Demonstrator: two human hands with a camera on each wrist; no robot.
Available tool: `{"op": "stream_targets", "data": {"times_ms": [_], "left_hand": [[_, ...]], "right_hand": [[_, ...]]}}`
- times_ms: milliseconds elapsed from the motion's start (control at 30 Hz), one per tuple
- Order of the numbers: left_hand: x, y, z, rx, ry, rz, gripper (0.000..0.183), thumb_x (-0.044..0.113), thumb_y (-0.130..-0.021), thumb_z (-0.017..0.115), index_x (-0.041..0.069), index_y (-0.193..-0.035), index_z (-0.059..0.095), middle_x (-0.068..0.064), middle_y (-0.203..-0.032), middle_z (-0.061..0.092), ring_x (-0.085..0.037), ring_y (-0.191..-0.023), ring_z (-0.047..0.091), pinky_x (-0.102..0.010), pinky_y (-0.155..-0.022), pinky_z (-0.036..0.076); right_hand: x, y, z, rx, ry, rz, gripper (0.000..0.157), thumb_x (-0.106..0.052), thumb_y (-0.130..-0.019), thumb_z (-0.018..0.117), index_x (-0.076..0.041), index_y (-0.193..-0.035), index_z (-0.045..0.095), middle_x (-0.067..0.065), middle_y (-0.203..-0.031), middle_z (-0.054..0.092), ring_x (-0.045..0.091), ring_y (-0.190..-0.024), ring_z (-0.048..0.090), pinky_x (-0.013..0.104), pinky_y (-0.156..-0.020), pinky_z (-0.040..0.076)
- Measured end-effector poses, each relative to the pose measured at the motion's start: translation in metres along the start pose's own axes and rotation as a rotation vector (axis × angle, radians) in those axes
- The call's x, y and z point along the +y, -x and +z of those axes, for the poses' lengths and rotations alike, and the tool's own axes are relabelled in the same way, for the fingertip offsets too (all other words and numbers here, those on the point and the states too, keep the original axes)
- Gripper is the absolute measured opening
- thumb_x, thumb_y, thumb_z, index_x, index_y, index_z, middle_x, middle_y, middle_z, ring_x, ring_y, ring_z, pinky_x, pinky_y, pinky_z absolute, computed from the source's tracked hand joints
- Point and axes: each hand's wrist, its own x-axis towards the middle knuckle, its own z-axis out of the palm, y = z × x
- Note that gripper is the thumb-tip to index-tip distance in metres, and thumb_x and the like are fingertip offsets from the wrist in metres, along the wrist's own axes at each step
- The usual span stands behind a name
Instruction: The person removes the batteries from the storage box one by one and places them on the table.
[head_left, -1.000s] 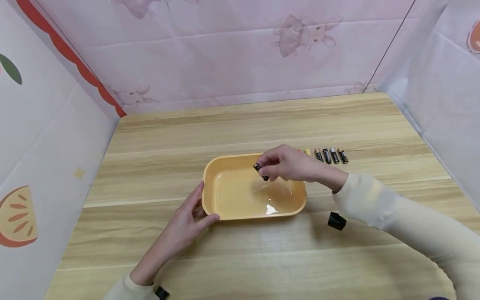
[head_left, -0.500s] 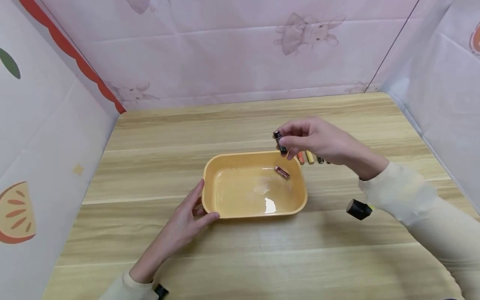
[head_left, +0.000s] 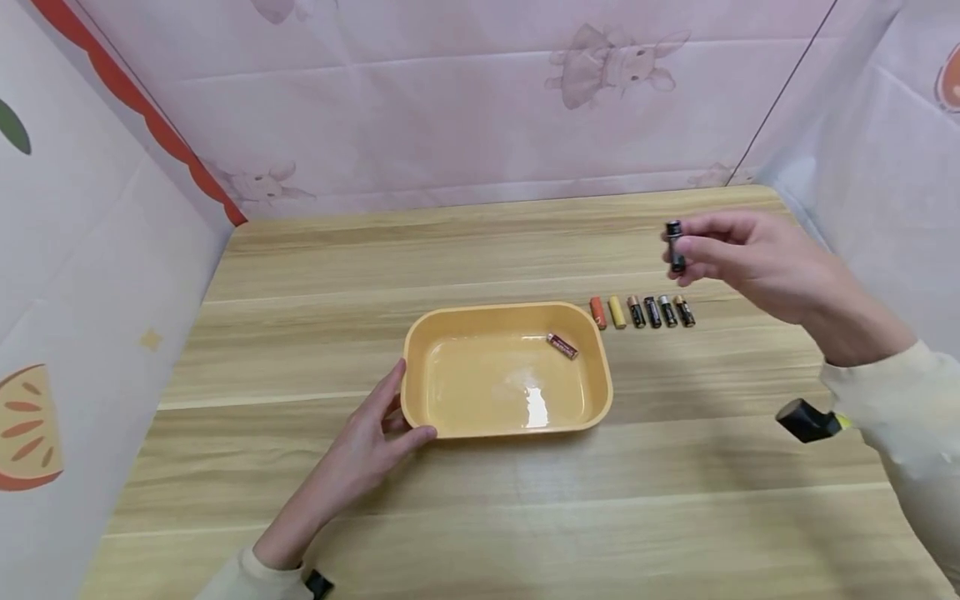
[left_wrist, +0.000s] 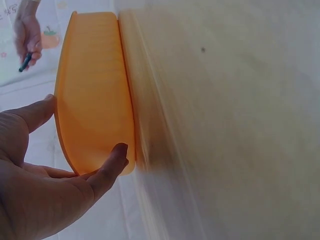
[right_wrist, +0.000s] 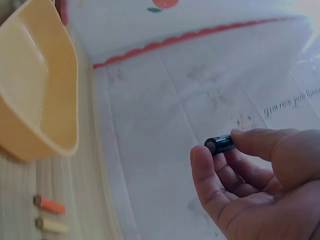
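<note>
My right hand [head_left: 772,262] pinches a black battery [head_left: 675,247] between thumb and fingers, raised above the table's right side. Held roughly upright in the head view, the battery shows one end in the right wrist view. My left hand [head_left: 367,446] grips the left end of a yellow plastic tub [head_left: 506,432], its thumb at the near left corner and its fingers along the left side. Inside the tub, near the far right corner, lies a dark red battery [head_left: 562,346].
Right of the tub, a row of several batteries lies on the wooden table [head_left: 480,517]: an orange battery [head_left: 597,312], a yellow battery [head_left: 617,312], then black ones, including a black battery [head_left: 685,311] at the right end. Patterned pink fabric [head_left: 465,125] hangs behind the table.
My right hand has carried the black battery from over the tub up and to the right, uncovering the dark red battery and the row. My left hand stays on the tub.
</note>
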Motion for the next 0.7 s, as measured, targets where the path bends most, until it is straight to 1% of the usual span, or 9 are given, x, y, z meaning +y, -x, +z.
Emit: {"op": "stream_targets", "data": {"times_ms": [133, 233, 333, 367, 400, 600, 633, 700], "left_hand": [[0.000, 0.000, -0.001, 0.000, -0.004, 0.006, 0.098, 0.015, -0.093, 0.080, 0.007, -0.166, 0.015, -0.024, -0.162, 0.032, -0.036, -0.126, 0.061, -0.030, -0.096, 0.057], [0.001, 0.000, -0.001, -0.002, -0.004, 0.008, 0.098, 0.015, -0.093, 0.080, 0.006, -0.166, 0.016, -0.025, -0.161, 0.034, -0.035, -0.126, 0.061, -0.030, -0.096, 0.057], [0.001, 0.000, 0.000, -0.003, -0.005, 0.000, 0.098, 0.015, -0.093, 0.080, 0.006, -0.165, 0.015, -0.024, -0.161, 0.033, -0.035, -0.126, 0.062, -0.030, -0.097, 0.057], [0.001, 0.000, 0.000, -0.002, -0.004, -0.004, 0.098, 0.015, -0.092, 0.080, 0.006, -0.165, 0.015, -0.024, -0.161, 0.033, -0.035, -0.126, 0.061, -0.029, -0.097, 0.057], [0.001, 0.000, 0.000, -0.002, 0.001, -0.008, 0.099, 0.015, -0.092, 0.080, 0.006, -0.166, 0.015, -0.024, -0.162, 0.031, -0.035, -0.126, 0.061, -0.029, -0.097, 0.056], [-0.001, 0.000, 0.001, -0.003, 0.028, -0.005, 0.098, 0.013, -0.092, 0.080, 0.007, -0.166, 0.014, -0.024, -0.164, 0.027, -0.036, -0.129, 0.059, -0.028, -0.096, 0.056], [-0.001, 0.000, 0.001, -0.005, 0.030, -0.002, 0.098, 0.013, -0.093, 0.080, 0.007, -0.166, 0.014, -0.023, -0.165, 0.026, -0.036, -0.129, 0.059, -0.028, -0.096, 0.056], [-0.001, 0.000, 0.001, -0.006, 0.033, 0.005, 0.098, 0.014, -0.093, 0.079, 0.006, -0.166, 0.014, -0.024, -0.165, 0.026, -0.037, -0.129, 0.059, -0.028, -0.096, 0.056]], "right_hand": [[0.016, 0.015, -0.023, 0.079, -0.052, 0.011, 0.021, 0.008, -0.104, 0.054, 0.001, -0.109, 0.073, 0.009, -0.103, 0.071, 0.019, -0.086, 0.071, 0.027, -0.081, 0.062], [0.028, 0.024, -0.038, 0.127, -0.114, 0.022, 0.025, 0.010, -0.104, 0.051, 0.001, -0.107, 0.074, 0.009, -0.101, 0.071, 0.020, -0.086, 0.072, 0.027, -0.080, 0.062], [0.039, 0.030, -0.051, 0.154, -0.176, 0.028, 0.027, 0.011, -0.104, 0.049, 0.002, -0.104, 0.074, 0.009, -0.098, 0.072, 0.020, -0.085, 0.072, 0.028, -0.079, 0.062], [0.042, 0.031, -0.055, 0.166, -0.180, 0.036, 0.027, 0.010, -0.104, 0.049, 0.001, -0.104, 0.074, 0.008, -0.098, 0.072, 0.020, -0.084, 0.073, 0.027, -0.079, 0.062], [0.045, 0.032, -0.058, 0.164, -0.199, 0.039, 0.028, 0.010, -0.105, 0.048, 0.002, -0.104, 0.074, 0.008, -0.097, 0.072, 0.020, -0.084, 0.073, 0.027, -0.079, 0.062], [0.065, 0.033, -0.070, 0.254, -0.147, 0.128, 0.026, 0.005, -0.104, 0.055, -0.005, -0.099, 0.078, 0.005, -0.092, 0.073, 0.017, -0.078, 0.072, 0.025, -0.073, 0.062], [0.067, 0.033, -0.071, 0.276, -0.115, 0.151, 0.025, 0.003, -0.104, 0.057, -0.008, -0.098, 0.079, 0.003, -0.091, 0.073, 0.015, -0.077, 0.072, 0.024, -0.072, 0.061], [0.073, 0.032, -0.073, 0.285, -0.060, 0.184, 0.024, -0.001, -0.104, 0.059, -0.012, -0.097, 0.079, 0.001, -0.090, 0.072, 0.013, -0.076, 0.071, 0.022, -0.071, 0.061]]}}
